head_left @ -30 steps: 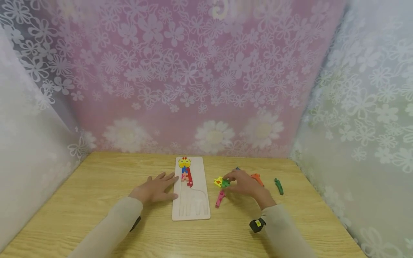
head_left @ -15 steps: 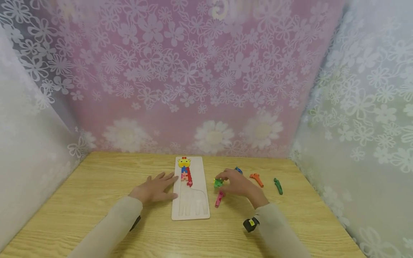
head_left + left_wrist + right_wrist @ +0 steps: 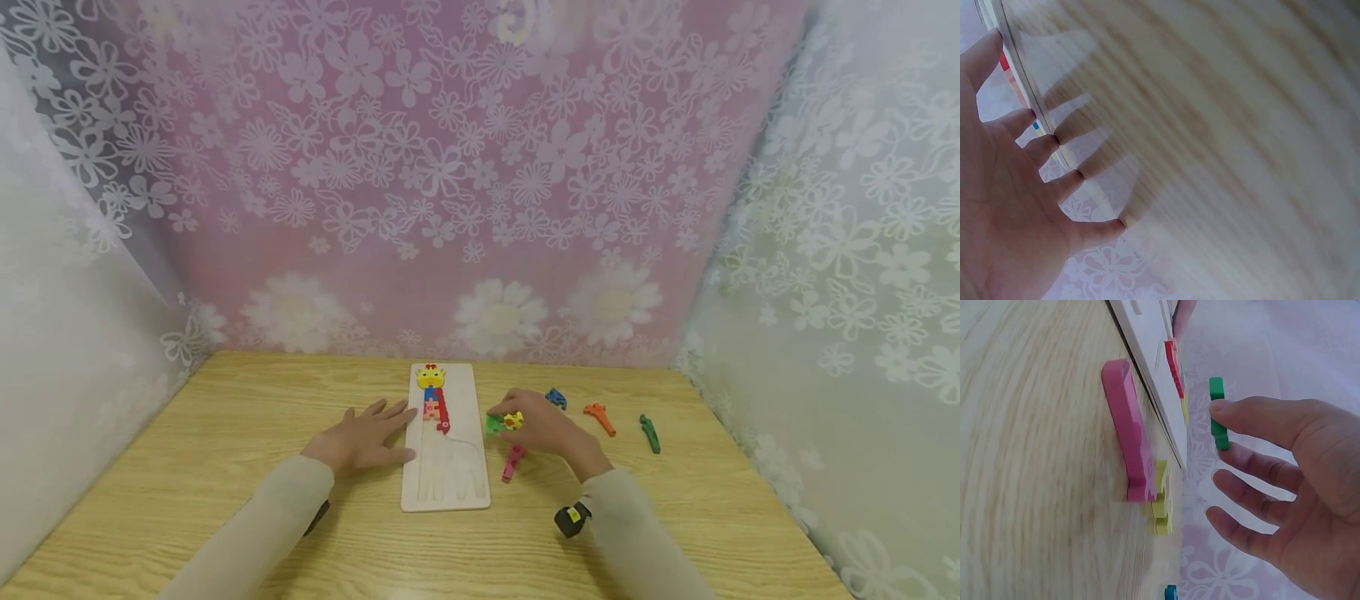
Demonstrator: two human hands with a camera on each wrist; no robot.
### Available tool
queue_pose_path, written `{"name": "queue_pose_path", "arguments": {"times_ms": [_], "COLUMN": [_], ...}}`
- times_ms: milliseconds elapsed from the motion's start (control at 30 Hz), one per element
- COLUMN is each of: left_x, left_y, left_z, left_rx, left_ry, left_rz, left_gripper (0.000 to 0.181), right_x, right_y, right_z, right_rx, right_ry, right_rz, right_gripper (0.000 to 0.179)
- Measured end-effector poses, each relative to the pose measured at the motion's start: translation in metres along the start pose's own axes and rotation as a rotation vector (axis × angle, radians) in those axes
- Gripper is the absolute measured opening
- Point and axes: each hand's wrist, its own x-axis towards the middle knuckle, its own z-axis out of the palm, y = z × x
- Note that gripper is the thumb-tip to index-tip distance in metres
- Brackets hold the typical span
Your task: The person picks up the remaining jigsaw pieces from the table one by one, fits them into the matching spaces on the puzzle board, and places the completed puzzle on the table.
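Note:
My right hand pinches a green puzzle piece between thumb and forefinger, held above the table. The other fingers of that hand are spread and bent a little. Below it lie a yellow puzzle piece and a long pink piece. The pale wooden puzzle board stands just left of the green piece. A giraffe's yellow head and blue, pink and red neck pieces fill its upper recess; the leg recesses show bare. My left hand touches the board's left edge with spread fingers.
To the right on the wooden table lie a blue piece, an orange piece and a dark green piece. A flower-patterned curtain hangs behind and at both sides.
My right hand has moved left towards the board with the green piece, off the yellow piece. The blue piece, partly covered before, shows more fully. My left hand stays in place.

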Motion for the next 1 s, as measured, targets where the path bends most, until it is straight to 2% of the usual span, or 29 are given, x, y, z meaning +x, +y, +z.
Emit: {"name": "queue_pose_path", "arguments": {"times_ms": [267, 700, 1000], "left_x": [0.001, 0.002, 0.003], "left_y": [0.001, 0.0, -0.001], "left_z": [0.0, 0.0, 0.002], "left_rx": [-0.011, -0.021, -0.018], "left_ry": [0.002, 0.006, 0.002], "left_rz": [-0.002, -0.001, -0.013], "left_gripper": [0.083, 0.082, 0.083], "right_x": [0.006, 0.022, 0.037], "right_y": [-0.001, -0.003, -0.008], "right_z": [0.002, 0.009, 0.016], "right_rx": [0.04, 0.127, 0.178], "right_ry": [0.041, 0.053, 0.013], "right_rz": [-0.043, 0.004, 0.021], "right_gripper": [0.034, 0.034, 0.033]}}
